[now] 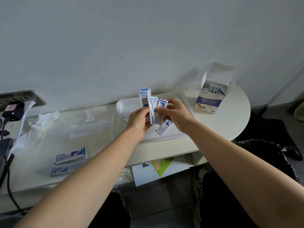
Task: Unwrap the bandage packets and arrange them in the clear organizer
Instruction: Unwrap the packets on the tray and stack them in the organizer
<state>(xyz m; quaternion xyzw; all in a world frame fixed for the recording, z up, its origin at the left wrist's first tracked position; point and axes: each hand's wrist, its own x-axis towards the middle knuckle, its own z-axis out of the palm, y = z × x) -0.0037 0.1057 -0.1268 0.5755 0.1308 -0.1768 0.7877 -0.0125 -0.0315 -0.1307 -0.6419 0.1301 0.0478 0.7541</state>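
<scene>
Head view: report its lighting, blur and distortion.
Head view: soft, even light, no hard shadows; wide-angle distortion stretches both forearms toward the lower corners; the clear plastic organizer on the cream table nearly vanishes, marked only by faint pale sheen; print on the blue-and-white bandage packets, held by left hand and right hand, is slightly soft.

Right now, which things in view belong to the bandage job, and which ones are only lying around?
For the job:
bandage packets, held by left hand and right hand; loose packet; white tray; open bandage box; clear organizer; stacked packets.

Lying about:
crumpled plastic; black plug; green-and-white package under the table.
</scene>
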